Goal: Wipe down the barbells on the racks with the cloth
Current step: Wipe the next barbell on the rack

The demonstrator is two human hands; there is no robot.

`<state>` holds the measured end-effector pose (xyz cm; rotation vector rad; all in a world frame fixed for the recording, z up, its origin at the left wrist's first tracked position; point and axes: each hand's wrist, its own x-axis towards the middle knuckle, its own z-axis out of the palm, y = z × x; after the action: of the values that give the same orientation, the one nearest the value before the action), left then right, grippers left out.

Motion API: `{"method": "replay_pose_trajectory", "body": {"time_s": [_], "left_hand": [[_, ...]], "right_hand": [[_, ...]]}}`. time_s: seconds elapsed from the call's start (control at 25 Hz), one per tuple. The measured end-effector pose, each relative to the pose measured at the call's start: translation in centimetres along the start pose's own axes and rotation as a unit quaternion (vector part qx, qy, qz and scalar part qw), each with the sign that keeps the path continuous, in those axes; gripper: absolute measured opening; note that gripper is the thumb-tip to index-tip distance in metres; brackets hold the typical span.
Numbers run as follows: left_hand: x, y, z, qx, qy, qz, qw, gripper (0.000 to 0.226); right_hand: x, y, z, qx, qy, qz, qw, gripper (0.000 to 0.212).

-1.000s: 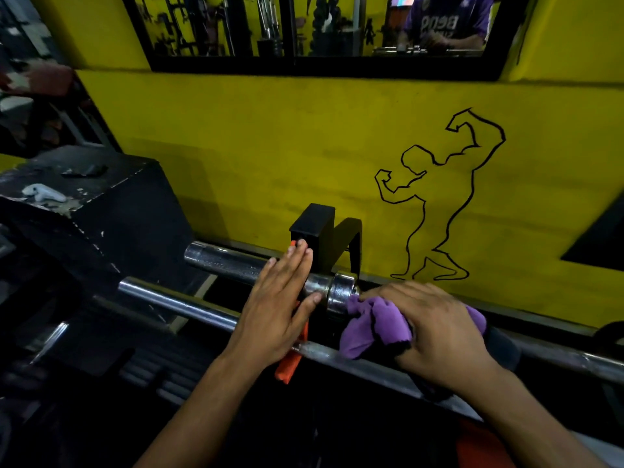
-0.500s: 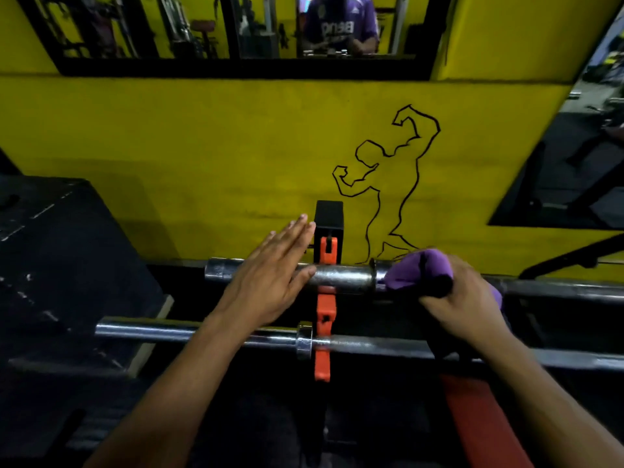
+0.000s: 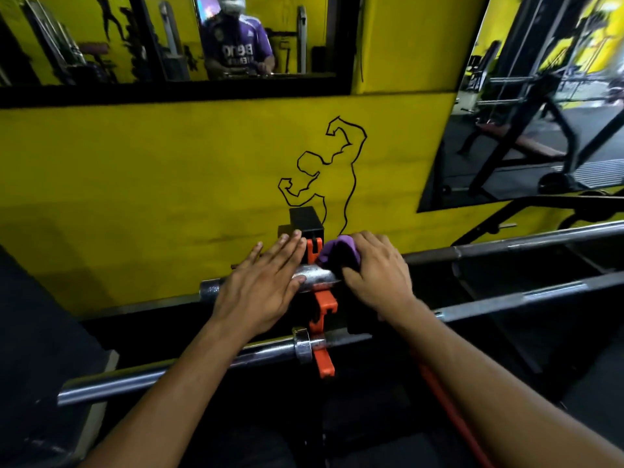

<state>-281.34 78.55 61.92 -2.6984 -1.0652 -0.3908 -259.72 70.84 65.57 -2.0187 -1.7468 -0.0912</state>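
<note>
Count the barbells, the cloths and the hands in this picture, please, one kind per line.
Barbells: 2, the upper barbell and the lower barbell
Cloths: 1, the purple cloth
Hands: 2, the left hand and the right hand
Total: 5

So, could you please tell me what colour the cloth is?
Purple, seen best in the head view: the cloth under the right hand.

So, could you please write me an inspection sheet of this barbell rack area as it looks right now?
Surface: black rack post with orange hooks.
Job's things: upper barbell and lower barbell racked; purple cloth on the upper bar.
Clutter: nothing seen.
Grippers: left hand flat on the upper sleeve; right hand grips the cloth.
Cables: nothing seen.
Surroundings: yellow wall, mirror above.
</note>
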Motion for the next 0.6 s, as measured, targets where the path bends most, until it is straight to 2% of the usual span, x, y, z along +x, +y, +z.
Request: {"method": "replay_pose_trajectory", "body": {"time_s": [0.08,0.16,0.24,0.32,0.36,0.48,0.56,0.6], "left_hand": [[0.0,-0.2,-0.1,0.014,-0.010,0.025,1.000,0.066],[-0.1,-0.4,-0.3,0.025,-0.018,0.040,0.999,0.065],[-0.2,-0.5,-0.6,0.023,-0.023,0.042,0.999,0.064],[-0.2,-0.4,-0.6,0.023,-0.026,0.040,0.999,0.064],[-0.1,-0.4,-0.6,0.021,-0.030,0.038,0.999,0.064],[0.0,-0.3,-0.6,0.019,-0.038,0.032,0.999,0.064],[0.0,-0.4,-0.7,0.014,-0.042,0.031,0.999,0.065],[0.0,-0.4,-0.6,0.012,-0.043,0.030,0.999,0.065]], "right_hand": [[2.8,-0.2,-1.4,0.001,-0.081,0.063,0.995,0.034],[7.2,0.2,-1.9,0.031,-0.245,0.122,0.961,0.032],[10.3,0.5,-1.7,0.055,-0.421,0.169,0.890,0.035],[12.0,1.6,-0.7,0.077,-0.530,0.203,0.820,0.037],[12.2,1.8,-0.4,0.075,-0.550,0.202,0.807,0.036],[13.0,2.2,0.5,0.075,-0.561,0.201,0.799,0.042],[13.5,2.5,1.0,0.055,-0.549,0.176,0.815,0.051],[13.1,2.4,0.9,0.030,-0.519,0.148,0.842,0.051]]}}
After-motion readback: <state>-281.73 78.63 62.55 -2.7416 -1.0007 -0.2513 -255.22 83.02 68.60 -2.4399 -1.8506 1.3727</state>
